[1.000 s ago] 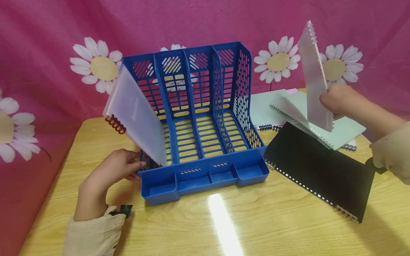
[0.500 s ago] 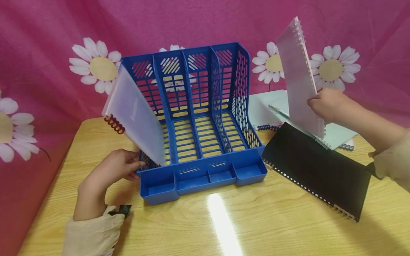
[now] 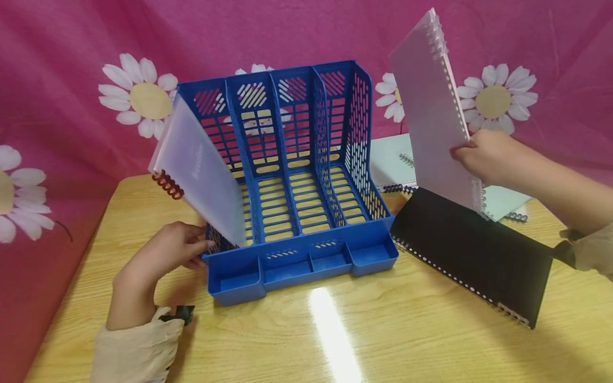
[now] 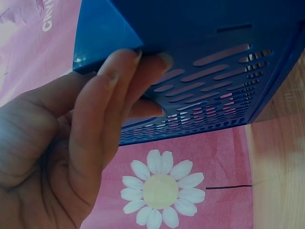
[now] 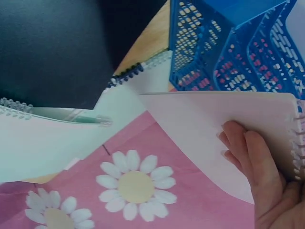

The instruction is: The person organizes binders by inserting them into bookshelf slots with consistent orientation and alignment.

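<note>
My left hand [image 3: 167, 247] grips the front left corner of a blue plastic desk file rack [image 3: 330, 268], thumb at the front edge and fingers against the slotted side wall [image 4: 214, 71]. In the leftmost compartment leans a spiral notebook [image 3: 203, 170] with a frosted cover and a dark red coil. My right hand [image 3: 493, 157] holds up another spiral notebook [image 3: 426, 117] with a translucent cover and clear coil, right of the rack and apart from it. In the right wrist view the fingers [image 5: 257, 148] lie flat on its cover, near the coil; the thumb is hidden.
A black-covered spiral notebook [image 3: 474, 255] lies on the wooden table [image 3: 392, 330] right of the rack. Behind it are several pale green notebooks [image 3: 390, 157], partly covered. A pink cloth [image 3: 306, 32] with daisies hangs at the back. Small trays [image 3: 287, 271] line the rack's front.
My right hand has moved left and slightly up with the clear-coil notebook, bringing it closer to the rack and turning its cover more toward view. The left hand has kept its grip.
</note>
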`<action>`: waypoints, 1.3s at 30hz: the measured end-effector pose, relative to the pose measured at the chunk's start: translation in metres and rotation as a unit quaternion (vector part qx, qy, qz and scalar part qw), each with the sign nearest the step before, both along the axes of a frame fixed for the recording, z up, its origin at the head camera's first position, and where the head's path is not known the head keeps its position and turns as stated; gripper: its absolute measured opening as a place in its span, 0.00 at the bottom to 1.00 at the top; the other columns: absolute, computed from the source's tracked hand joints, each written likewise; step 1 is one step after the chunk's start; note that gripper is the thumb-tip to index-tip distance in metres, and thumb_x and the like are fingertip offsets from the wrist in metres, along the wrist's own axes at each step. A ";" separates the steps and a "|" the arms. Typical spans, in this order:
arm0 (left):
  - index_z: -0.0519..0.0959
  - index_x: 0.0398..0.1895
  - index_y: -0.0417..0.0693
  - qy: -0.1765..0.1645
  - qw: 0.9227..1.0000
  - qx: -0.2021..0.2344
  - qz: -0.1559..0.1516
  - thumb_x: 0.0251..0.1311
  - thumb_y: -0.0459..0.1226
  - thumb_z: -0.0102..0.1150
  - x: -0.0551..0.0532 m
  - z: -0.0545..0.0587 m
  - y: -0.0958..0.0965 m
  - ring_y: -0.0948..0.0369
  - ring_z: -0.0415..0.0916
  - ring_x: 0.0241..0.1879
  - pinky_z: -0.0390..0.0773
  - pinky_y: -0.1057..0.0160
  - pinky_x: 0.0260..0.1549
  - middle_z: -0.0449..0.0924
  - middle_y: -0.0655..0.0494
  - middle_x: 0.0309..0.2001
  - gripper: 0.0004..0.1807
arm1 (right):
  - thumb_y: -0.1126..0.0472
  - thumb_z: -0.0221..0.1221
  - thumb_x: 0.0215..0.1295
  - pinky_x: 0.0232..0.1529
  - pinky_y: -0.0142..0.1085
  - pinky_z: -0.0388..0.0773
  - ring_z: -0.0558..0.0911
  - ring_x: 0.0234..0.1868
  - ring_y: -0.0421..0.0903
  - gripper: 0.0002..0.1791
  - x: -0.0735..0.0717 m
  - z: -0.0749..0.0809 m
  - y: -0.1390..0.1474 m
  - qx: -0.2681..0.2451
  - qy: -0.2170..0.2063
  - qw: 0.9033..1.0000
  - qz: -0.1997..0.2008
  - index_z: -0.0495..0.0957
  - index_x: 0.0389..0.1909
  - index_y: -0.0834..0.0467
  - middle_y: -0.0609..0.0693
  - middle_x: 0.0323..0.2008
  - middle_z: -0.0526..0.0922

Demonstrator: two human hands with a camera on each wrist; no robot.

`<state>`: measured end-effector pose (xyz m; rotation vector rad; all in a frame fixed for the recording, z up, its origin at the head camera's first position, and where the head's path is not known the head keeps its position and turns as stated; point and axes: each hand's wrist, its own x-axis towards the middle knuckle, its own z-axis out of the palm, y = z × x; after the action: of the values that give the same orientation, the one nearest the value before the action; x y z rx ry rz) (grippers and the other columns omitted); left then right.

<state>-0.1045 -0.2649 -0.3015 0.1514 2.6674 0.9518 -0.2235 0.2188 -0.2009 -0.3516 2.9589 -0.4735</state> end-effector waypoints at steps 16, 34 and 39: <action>0.76 0.44 0.29 0.004 1.000 0.001 0.009 0.65 0.36 0.54 0.004 -0.002 -0.001 0.53 0.84 0.26 0.84 0.59 0.27 0.79 0.51 0.26 0.15 | 0.51 0.44 0.71 0.22 0.40 0.66 0.69 0.21 0.51 0.24 0.033 0.021 -0.035 -0.016 0.003 1.000 0.027 0.74 0.45 0.70 0.56 0.17 0.67; 0.77 0.40 0.29 0.012 1.000 0.004 0.003 0.64 0.35 0.55 0.001 0.000 0.000 0.53 0.83 0.25 0.84 0.60 0.26 0.80 0.50 0.25 0.13 | 0.53 0.48 0.71 0.19 0.38 0.67 0.67 0.18 0.48 0.20 0.059 0.023 -0.087 -0.046 0.032 0.993 0.103 0.73 0.55 0.61 0.53 0.17 0.66; 0.76 0.32 0.32 0.008 1.000 0.011 0.006 0.64 0.35 0.54 -0.001 0.002 0.001 0.53 0.83 0.25 0.83 0.62 0.25 0.77 0.51 0.22 0.11 | 0.51 0.45 0.72 0.12 0.37 0.63 0.65 0.13 0.48 0.24 0.064 0.024 -0.107 -0.075 -0.012 0.990 0.122 0.72 0.59 0.62 0.52 0.13 0.65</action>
<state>-0.1057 -0.2643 -0.2993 0.1500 2.6760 0.9891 -0.1598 0.1115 -0.1769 -0.7092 2.8101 -0.6635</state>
